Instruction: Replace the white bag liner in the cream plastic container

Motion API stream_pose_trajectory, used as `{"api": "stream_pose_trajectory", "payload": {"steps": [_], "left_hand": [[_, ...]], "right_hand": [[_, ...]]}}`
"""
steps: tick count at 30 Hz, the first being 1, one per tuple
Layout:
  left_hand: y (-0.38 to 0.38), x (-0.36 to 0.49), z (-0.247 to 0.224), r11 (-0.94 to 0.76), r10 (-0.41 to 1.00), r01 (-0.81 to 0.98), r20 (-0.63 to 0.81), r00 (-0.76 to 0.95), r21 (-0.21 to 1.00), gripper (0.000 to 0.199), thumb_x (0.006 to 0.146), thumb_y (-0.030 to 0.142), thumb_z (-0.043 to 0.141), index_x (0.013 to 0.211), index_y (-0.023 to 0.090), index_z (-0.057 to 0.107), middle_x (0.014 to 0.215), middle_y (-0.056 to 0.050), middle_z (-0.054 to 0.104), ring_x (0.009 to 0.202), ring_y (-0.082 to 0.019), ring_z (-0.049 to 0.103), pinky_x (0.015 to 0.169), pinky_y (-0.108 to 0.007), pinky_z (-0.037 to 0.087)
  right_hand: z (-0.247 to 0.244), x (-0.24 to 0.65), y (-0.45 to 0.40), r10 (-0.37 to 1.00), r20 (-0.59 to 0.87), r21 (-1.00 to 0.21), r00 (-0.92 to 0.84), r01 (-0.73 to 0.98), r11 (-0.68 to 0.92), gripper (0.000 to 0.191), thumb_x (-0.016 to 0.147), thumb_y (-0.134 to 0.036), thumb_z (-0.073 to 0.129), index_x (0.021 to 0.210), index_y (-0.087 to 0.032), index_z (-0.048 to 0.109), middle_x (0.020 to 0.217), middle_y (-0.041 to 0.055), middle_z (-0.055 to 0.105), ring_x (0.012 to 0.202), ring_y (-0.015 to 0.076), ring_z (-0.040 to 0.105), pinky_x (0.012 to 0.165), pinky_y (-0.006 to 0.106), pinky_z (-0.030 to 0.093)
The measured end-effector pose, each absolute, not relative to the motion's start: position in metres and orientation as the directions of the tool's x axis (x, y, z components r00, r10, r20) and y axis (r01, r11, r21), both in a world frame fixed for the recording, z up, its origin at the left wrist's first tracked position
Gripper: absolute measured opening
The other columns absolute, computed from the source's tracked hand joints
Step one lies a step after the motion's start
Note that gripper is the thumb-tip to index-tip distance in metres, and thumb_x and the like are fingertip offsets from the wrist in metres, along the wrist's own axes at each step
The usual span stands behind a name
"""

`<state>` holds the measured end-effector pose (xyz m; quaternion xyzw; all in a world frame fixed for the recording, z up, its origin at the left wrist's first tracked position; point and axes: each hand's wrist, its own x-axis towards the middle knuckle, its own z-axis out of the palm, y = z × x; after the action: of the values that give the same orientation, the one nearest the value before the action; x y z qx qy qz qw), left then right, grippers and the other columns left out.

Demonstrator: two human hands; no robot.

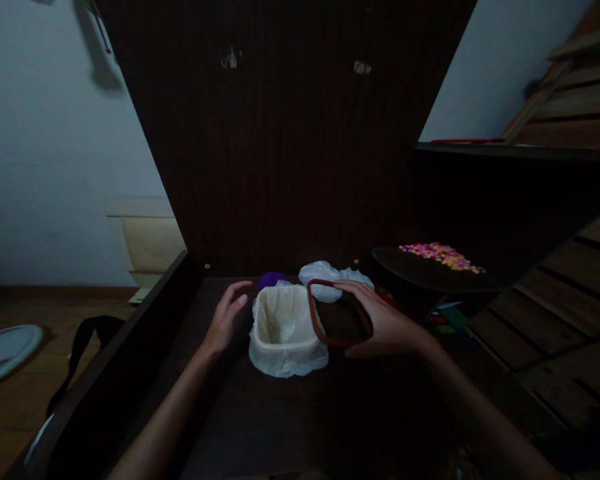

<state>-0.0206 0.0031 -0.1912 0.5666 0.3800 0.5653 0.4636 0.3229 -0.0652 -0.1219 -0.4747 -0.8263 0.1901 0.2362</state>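
Observation:
A small bin [283, 345], lined with a thin white plastic bag folded over its rim, stands upright on the dark wooden surface. My right hand [380, 321] is closed round the right side of a reddish-brown rounded-square rim ring [314, 313], which is tilted at the bin's right edge. Whether the ring touches the bin I cannot tell. To the left of the bin my left hand [226, 317] is held with its fingers apart and nothing in it. Crumpled white plastic bags [320, 272] and a purple bag [271, 280] lie behind the bin.
A dark wooden panel [290, 147] rises at the back, and a raised board [155, 353] edges the left side. On the right, a curved shelf [395, 261] carries pink and yellow small pieces [443, 256]. Wooden slats [575, 100] stand farther right.

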Motion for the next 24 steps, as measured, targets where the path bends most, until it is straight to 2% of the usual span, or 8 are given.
{"api": "stream_pose_trajectory", "payload": {"steps": [3,6,9,13,19,24], "left_hand": [[-0.014,-0.019,-0.175,-0.355,0.907,-0.096,0.368,0.206,0.930,0.055,0.086,0.053,0.067,0.132,0.024,0.063,0.140,-0.010,0.060,0.133,-0.035,0.051,0.112,-0.044,0.039],[-0.024,-0.019,-0.169,-0.392,0.841,-0.163,0.424,0.336,0.905,0.072,0.085,0.055,0.069,0.147,0.027,0.049,0.156,-0.010,0.046,0.145,-0.036,0.039,0.118,-0.047,0.033],[-0.025,-0.021,-0.172,-0.442,0.774,-0.189,0.480,0.414,0.877,0.085,0.083,0.059,0.070,0.155,0.028,0.038,0.163,-0.010,0.035,0.151,-0.037,0.029,0.123,-0.049,0.025],[-0.022,-0.022,-0.176,-0.491,0.733,-0.148,0.499,0.463,0.859,0.093,0.080,0.060,0.073,0.157,0.026,0.033,0.165,-0.012,0.031,0.152,-0.038,0.026,0.125,-0.052,0.018],[-0.019,-0.021,-0.175,-0.569,0.709,-0.026,0.506,0.491,0.822,0.088,0.080,0.055,0.075,0.154,0.025,0.040,0.163,-0.013,0.034,0.149,-0.038,0.030,0.125,-0.055,0.020],[-0.015,-0.021,-0.181,-0.600,0.698,0.021,0.511,0.502,0.799,0.077,0.083,0.050,0.074,0.151,0.027,0.045,0.162,-0.012,0.035,0.150,-0.039,0.029,0.124,-0.058,0.020]], "right_hand": [[-0.107,0.288,-0.063,0.837,0.275,-0.505,-0.474,0.669,0.545,0.114,0.052,-0.055,0.090,0.150,-0.023,0.039,0.153,0.0143,0.038,0.143,0.0389,0.033,0.118,0.056,0.029],[-0.101,0.261,-0.058,0.820,0.282,-0.486,-0.498,0.663,0.570,0.113,0.052,-0.058,0.089,0.149,-0.023,0.042,0.153,0.0148,0.039,0.142,0.0391,0.033,0.118,0.056,0.029],[-0.102,0.243,-0.052,0.798,0.299,-0.453,-0.524,0.658,0.602,0.112,0.051,-0.055,0.090,0.147,-0.022,0.044,0.151,0.0156,0.042,0.139,0.0387,0.036,0.117,0.055,0.030],[-0.107,0.232,-0.047,0.779,0.305,-0.433,-0.548,0.649,0.626,0.112,0.053,-0.058,0.089,0.148,-0.021,0.043,0.151,0.0157,0.043,0.138,0.0385,0.038,0.116,0.055,0.032],[-0.116,0.233,-0.045,0.788,0.261,-0.455,-0.557,0.649,0.610,0.113,0.057,-0.064,0.085,0.152,-0.022,0.040,0.156,0.0159,0.039,0.143,0.0390,0.034,0.118,0.056,0.030],[-0.123,0.237,-0.044,0.810,0.204,-0.511,-0.551,0.646,0.568,0.123,0.060,-0.073,0.081,0.157,-0.016,0.031,0.161,0.0209,0.030,0.150,0.0407,0.025,0.122,0.059,0.024]]}}
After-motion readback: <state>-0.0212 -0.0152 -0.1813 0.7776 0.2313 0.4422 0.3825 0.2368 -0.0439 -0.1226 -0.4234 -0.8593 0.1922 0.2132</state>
